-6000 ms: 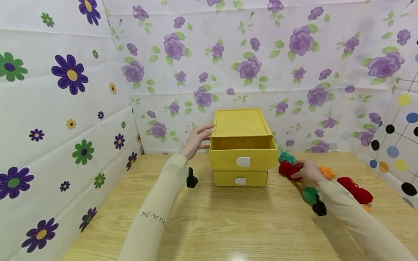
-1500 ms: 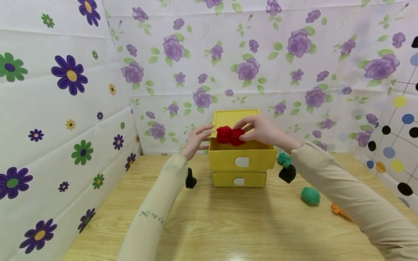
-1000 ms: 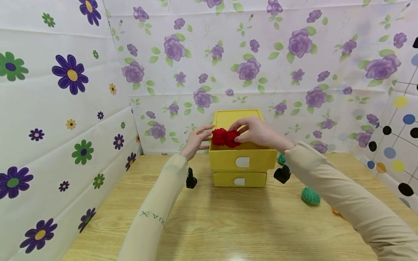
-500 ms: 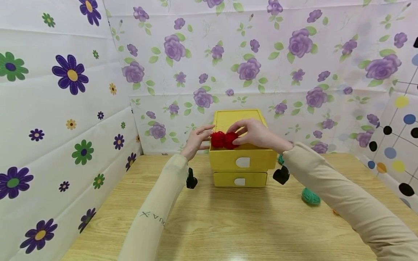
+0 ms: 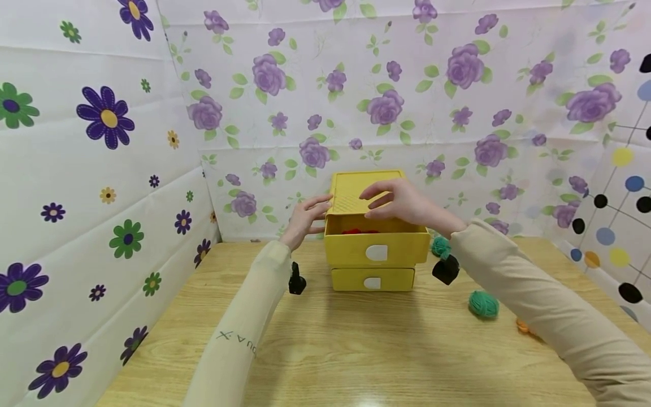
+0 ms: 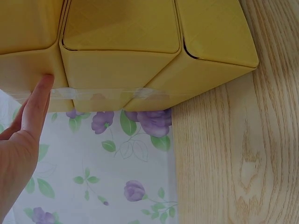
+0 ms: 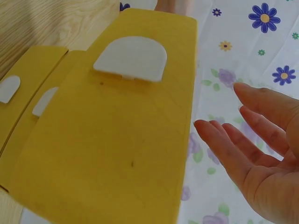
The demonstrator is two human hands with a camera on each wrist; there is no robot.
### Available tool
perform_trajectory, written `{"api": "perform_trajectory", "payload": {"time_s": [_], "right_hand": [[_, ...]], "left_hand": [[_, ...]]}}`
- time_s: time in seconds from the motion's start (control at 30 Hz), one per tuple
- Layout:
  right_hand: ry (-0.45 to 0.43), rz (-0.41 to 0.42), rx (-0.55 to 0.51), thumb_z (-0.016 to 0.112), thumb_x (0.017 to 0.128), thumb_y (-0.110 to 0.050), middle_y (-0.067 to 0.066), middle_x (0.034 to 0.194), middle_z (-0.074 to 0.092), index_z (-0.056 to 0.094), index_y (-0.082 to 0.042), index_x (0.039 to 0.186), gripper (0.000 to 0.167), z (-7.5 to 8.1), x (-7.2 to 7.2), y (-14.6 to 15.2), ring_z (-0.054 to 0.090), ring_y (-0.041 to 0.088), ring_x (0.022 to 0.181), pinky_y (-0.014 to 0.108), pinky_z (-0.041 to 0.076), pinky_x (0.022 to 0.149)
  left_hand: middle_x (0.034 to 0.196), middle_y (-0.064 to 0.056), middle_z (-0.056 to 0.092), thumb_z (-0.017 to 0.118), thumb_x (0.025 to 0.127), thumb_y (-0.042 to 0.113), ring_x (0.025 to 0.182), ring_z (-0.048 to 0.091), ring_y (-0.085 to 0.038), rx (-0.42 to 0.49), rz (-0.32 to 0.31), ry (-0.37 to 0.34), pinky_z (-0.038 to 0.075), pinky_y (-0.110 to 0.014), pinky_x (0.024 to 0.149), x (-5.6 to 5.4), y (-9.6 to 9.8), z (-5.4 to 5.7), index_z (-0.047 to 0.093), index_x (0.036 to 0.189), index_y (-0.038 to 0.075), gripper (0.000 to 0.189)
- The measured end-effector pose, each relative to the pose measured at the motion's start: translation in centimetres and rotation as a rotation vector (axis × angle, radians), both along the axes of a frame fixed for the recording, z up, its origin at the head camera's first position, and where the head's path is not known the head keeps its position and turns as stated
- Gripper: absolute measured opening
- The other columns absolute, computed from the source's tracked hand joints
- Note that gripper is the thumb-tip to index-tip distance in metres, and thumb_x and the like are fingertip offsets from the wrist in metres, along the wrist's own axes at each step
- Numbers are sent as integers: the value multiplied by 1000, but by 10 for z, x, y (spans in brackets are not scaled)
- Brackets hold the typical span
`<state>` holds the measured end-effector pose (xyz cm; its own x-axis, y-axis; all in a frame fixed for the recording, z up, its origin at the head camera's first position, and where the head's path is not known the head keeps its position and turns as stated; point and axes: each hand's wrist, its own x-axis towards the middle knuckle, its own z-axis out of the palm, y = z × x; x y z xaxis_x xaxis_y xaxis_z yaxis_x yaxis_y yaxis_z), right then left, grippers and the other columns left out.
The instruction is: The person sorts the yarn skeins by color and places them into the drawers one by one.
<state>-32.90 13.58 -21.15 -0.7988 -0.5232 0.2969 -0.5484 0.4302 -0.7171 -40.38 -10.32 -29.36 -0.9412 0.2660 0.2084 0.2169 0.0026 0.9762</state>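
A yellow drawer box (image 5: pixel 351 189) stands against the back wall with its top drawer (image 5: pixel 341 249) pulled out. Deep inside that drawer lies a red skein of yarn (image 5: pixel 360 231), only its top edge showing over the front. My left hand (image 5: pixel 307 217) rests its fingertips on the box's left side near the top; the left wrist view shows these fingers (image 6: pixel 39 100) straight against the yellow side. Over the drawer hovers my right hand (image 5: pixel 402 204), fingers spread and nothing between them. In the right wrist view this hand (image 7: pixel 264 172) is beside the drawer's white tab (image 7: pixel 133 58).
On the wooden table (image 5: pixel 325 350), right of the box, lie a teal skein (image 5: pixel 441 247), a green skein (image 5: pixel 484 304) and an orange skein (image 5: pixel 525 326), the last partly behind my right sleeve (image 5: pixel 549 305). A flowered cloth (image 5: pixel 285 186) covers the back wall.
My right hand carried the red skein from the table to the top drawer, lowered it in, let go and rose slightly. My left hand has stayed at the box's side.
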Motion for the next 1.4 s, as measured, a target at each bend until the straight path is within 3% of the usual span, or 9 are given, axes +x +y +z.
{"api": "perform_trajectory", "payload": {"time_s": [0.17,0.43,0.57,0.9,1.23,1.4], "right_hand": [[-87,-24,-40,68,81,-5,16,114,53,58,1,115,36,4,3,9,57,26,97,34,50,73],[-51,-39,-100,64,84,-2,18,114,54,57,4,117,35,12,9,35,60,27,92,38,51,70],[-78,-31,-129,63,85,-1,19,117,52,55,4,120,36,14,13,46,60,27,92,43,50,72],[-106,-58,-170,66,84,-9,18,121,52,50,0,127,47,14,18,77,59,27,96,42,50,73],[-100,-78,-141,65,85,-14,14,127,49,50,-4,129,48,8,24,104,58,22,98,40,49,74],[-89,-103,-137,64,86,-15,13,127,49,49,-5,130,48,2,27,117,60,22,94,39,50,73]], "left_hand": [[124,-6,50,59,90,26,100,53,-27,2,7,-4,48,-41,77,1,-1,0,56,125,16,37],[126,-7,48,59,90,27,102,52,-29,5,-1,2,48,-42,78,0,-5,1,55,127,15,39],[130,-11,45,56,92,23,104,50,-31,-7,-20,-1,46,-44,81,11,-4,11,50,131,10,41],[131,-12,44,53,93,20,104,50,-30,-24,-34,-5,46,-43,80,19,-1,17,48,132,8,41],[128,-6,46,58,91,25,102,51,-29,-7,-12,-3,48,-41,77,0,-1,3,54,128,16,39],[125,-4,49,58,90,26,100,53,-28,-7,1,12,49,-41,76,-3,0,-2,56,126,17,37]]}}
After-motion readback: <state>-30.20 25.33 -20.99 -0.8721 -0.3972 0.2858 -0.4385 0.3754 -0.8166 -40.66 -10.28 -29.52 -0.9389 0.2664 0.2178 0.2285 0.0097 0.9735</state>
